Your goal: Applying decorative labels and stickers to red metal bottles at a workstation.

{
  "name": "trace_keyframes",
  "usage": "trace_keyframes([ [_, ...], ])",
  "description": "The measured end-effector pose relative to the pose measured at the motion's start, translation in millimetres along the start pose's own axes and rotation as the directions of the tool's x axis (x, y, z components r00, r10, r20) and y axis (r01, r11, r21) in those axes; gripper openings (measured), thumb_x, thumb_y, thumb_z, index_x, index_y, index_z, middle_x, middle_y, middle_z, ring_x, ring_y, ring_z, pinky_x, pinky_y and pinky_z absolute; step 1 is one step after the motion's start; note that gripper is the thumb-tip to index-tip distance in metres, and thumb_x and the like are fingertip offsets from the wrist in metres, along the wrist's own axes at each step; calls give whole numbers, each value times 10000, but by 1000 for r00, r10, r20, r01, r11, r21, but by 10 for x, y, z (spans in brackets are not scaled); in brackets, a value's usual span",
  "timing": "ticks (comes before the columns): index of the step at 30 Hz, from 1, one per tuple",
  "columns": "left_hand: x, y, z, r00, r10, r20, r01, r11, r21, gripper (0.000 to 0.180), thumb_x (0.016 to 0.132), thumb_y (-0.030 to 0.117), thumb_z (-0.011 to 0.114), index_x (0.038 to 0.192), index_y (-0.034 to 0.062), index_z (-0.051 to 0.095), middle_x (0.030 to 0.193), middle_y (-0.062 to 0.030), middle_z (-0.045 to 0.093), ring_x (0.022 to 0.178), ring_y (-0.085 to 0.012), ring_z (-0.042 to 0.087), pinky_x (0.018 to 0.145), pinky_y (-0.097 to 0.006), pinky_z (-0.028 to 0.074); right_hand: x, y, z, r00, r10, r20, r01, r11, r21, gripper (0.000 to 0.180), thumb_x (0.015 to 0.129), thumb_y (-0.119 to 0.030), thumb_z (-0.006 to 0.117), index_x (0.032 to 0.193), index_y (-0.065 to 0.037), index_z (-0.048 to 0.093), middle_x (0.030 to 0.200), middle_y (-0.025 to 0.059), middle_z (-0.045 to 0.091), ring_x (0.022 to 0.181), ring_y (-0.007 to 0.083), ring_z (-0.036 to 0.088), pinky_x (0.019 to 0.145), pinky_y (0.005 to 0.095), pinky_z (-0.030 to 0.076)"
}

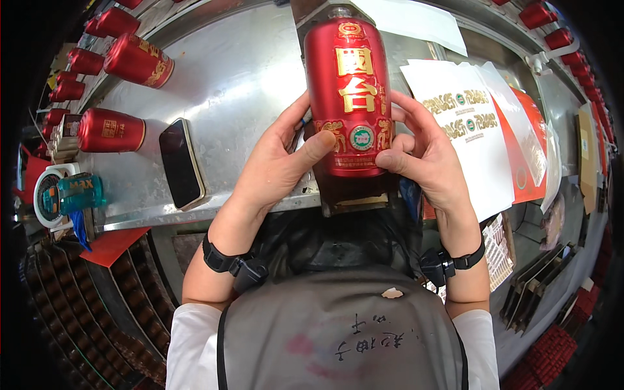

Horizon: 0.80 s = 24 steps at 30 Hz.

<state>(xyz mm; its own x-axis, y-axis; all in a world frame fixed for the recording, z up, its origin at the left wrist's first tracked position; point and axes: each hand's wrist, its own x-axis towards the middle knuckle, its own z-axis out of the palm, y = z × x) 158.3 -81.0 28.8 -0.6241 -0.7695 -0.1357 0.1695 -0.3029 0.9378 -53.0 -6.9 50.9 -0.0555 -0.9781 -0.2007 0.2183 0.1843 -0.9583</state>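
A glossy red bottle (346, 71) with gold lettering and a gold patterned band near its base is held up in front of me, its neck pointing away. My left hand (279, 153) grips its lower left side, the thumb pressed on the band. On the lower right side, my right hand (422, 146) holds it too, thumb on the band and fingers curled behind. A small round green emblem (361, 137) sits between the two thumbs. The bottle hides most of the fingers behind it.
Left on the metal table (240, 78) lie a phone (181, 162) and red bottles (112, 130), with a teal tape roll (81, 194) at the corner. White sheets with gold decals (461, 123) lie right, over red paper (530, 188). Red bottles line both far sides.
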Motion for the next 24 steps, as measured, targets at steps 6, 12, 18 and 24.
trace_keyframes([
  [6,-6,11,10,1000,-1,7,1,1000,3,712,950,160,665,1523,-6,277,1439,-119,471,1292,-188,470,1094,-345,388,-23,-15,3,1000,-4,-14,3,1000,-21,778,733,5,813,1417,-2,442,1221,94,600,721,45,604,693,191,486],
  [12,-10,22,29,1000,12,4,-12,1000,-5,695,963,185,650,1526,12,280,1422,-116,498,1271,-175,499,1063,-328,423,-4,-62,-41,999,49,-1,-49,999,23,714,785,-56,797,1410,-12,453,1212,87,600,716,48,595,700,213,483],
  [18,-4,43,37,1000,-4,-5,3,998,-55,686,951,238,671,1503,13,331,1389,-105,530,1232,-174,534,1041,-327,445,13,-75,-5,998,65,0,-65,997,42,650,825,-97,778,1390,-13,469,1169,76,618,720,46,600,682,210,475],
  [24,19,31,64,999,10,-50,-11,1000,-20,640,944,222,681,1469,5,384,1390,-103,528,1237,-182,532,1048,-342,442,25,-27,-12,999,28,-18,-28,1000,6,644,818,-98,788,1373,1,475,1138,71,630,692,36,590,659,186,458],
])
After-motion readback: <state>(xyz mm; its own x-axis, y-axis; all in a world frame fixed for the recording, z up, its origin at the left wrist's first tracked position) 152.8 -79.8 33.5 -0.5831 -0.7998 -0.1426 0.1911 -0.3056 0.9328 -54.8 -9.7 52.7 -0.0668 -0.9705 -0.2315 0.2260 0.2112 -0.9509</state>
